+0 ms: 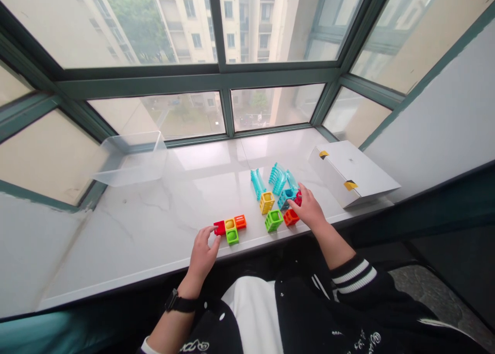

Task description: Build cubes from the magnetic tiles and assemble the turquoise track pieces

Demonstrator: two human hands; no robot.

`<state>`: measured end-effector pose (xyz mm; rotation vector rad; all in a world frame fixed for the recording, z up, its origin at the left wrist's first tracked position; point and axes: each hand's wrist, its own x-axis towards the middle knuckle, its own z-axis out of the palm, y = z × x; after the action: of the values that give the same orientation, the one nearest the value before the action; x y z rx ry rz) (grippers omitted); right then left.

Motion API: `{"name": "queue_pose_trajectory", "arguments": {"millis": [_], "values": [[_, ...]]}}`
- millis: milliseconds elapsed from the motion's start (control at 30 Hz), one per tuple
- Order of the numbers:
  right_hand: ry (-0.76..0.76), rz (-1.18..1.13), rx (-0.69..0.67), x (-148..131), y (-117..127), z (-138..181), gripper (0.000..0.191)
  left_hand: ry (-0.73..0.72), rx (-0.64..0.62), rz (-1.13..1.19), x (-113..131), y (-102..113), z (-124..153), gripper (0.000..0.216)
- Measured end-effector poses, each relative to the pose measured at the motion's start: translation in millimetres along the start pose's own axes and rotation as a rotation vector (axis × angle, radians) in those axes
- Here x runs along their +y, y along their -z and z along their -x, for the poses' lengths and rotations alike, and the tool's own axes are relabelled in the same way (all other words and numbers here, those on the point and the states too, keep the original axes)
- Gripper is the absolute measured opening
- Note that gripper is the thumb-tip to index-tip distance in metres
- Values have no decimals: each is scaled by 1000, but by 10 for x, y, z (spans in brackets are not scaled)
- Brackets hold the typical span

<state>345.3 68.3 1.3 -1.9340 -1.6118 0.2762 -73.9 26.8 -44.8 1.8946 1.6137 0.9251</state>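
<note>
My left hand (203, 252) is at the left end of a joined group of blocks, its fingertips touching the red block (220, 227) and its thumb apart. Joined to that are a yellow block (230, 224), an orange block (240, 221) and a green block (232, 236). My right hand (308, 210) has its fingers and thumb around another red block (298, 198), partly hidden by the hand. Close by stand a blue block (285, 198), a loose orange block (291, 218), a taller green block (274, 220) and a taller yellow block (266, 202).
Behind the blocks lie translucent turquoise track pieces, one straight (257, 183) and one curved (277, 177). A clear plastic bin (135, 168) stands at the back left of the marble sill (154, 230). A white box (353, 171) with yellow-black tabs stands right. Windows enclose the sill.
</note>
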Motion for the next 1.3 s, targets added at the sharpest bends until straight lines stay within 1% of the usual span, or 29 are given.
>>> {"name": "queue_pose_trajectory", "arguments": {"millis": [100,167,300,400,533,700,1033,1300], "values": [[-25,-57,42,36,68,101,71,1,-3,11,-6,-12,15,31],[-10,-86,53,54,82,153,64,-2,-6,15,4,-24,22,31],[97,-72,62,31,83,164,48,-16,-6,13,33,-41,37,31],[145,-50,48,-18,65,130,42,-19,3,19,44,-35,56,31],[152,-25,21,-36,13,115,40,-5,9,25,34,-8,90,31],[145,-18,17,8,-27,130,42,10,8,16,-2,13,122,31],[161,16,15,31,-40,144,43,1,2,-1,-47,-43,117,32],[147,7,3,4,-21,153,42,5,-7,-3,-63,-16,115,31]]}}
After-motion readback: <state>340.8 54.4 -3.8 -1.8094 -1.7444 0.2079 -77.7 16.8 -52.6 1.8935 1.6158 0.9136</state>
